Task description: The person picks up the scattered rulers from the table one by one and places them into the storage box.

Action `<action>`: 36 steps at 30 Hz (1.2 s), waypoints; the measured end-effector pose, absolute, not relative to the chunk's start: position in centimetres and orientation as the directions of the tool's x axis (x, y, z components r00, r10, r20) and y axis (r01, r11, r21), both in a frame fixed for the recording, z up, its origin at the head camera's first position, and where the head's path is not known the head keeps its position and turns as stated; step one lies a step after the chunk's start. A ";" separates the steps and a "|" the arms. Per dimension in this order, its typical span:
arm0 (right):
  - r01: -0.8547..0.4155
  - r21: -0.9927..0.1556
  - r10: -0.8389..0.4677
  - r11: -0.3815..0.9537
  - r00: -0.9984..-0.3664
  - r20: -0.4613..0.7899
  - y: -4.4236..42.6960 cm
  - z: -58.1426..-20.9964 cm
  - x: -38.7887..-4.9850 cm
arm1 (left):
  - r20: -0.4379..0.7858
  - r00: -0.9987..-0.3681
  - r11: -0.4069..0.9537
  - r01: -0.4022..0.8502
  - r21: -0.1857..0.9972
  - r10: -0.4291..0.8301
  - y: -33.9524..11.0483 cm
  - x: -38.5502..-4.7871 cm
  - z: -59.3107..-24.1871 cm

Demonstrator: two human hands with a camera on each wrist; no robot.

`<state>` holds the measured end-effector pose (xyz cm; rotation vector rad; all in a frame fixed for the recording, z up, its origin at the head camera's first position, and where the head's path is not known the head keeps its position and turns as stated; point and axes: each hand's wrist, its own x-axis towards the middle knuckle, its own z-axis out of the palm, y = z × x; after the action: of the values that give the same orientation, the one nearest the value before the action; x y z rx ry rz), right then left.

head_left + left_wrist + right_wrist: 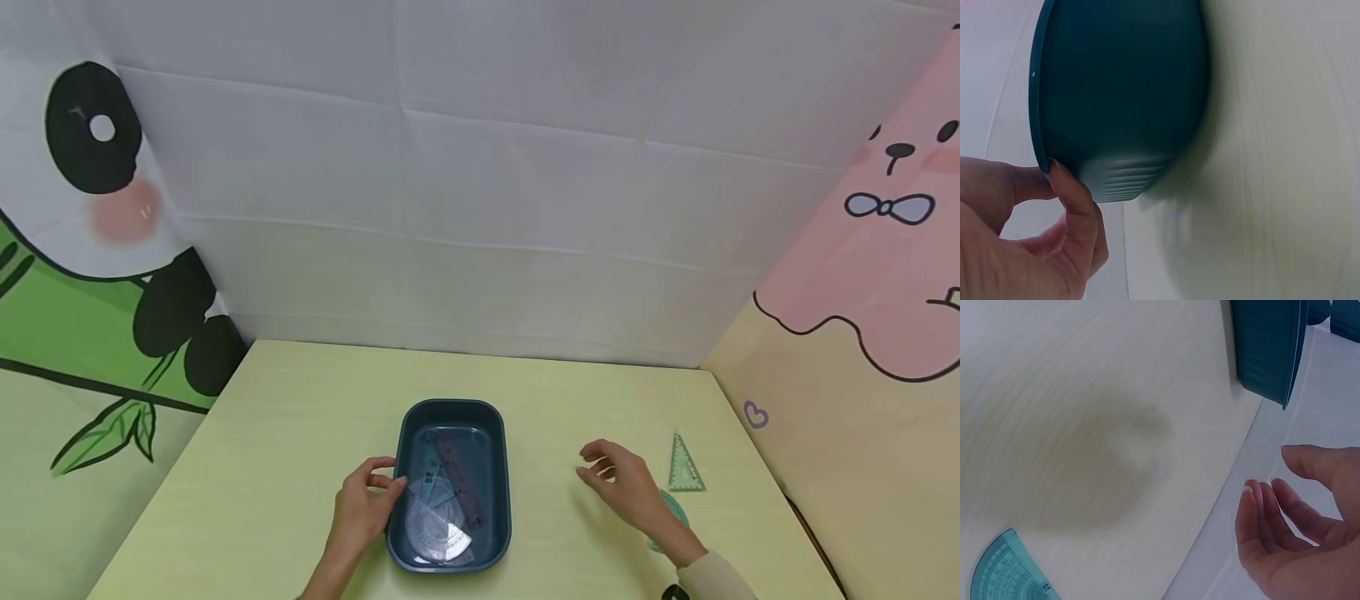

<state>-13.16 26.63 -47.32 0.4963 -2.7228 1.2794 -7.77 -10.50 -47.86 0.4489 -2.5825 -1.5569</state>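
A dark blue rectangular tray (491,492) stands on the table, holding a clear protractor (435,529), a blue set square (432,475) and a purplish ruler (459,483). The left hand (362,507) pinches the tray's left rim between thumb and fingers; the left wrist view shows this hand (1054,231) at the edge of the tray (1122,81). To the right of the tray, the right hand (626,487) is above the table with fingers loosely bent and nothing between them. In the right wrist view the hand (1304,531) has a gap between thumb and fingers.
A green set square (685,468) lies at the right of the table (322,400). A green protractor (673,508) is partly hidden under the right forearm; the right wrist view shows the protractor (1010,575) at lower left. Printed cloth walls surround the table.
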 end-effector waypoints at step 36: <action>-0.104 -0.698 -0.082 0.709 -0.995 0.065 32.2 -49.0 -11.7 | -0.087 -0.949 0.435 -0.219 0.873 -0.303 -10.5 -7.5 -47.4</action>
<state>-11.67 32.17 -48.96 0.1563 -2.8769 1.1772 -7.50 -10.50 -47.44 0.4722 -2.5906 -1.5570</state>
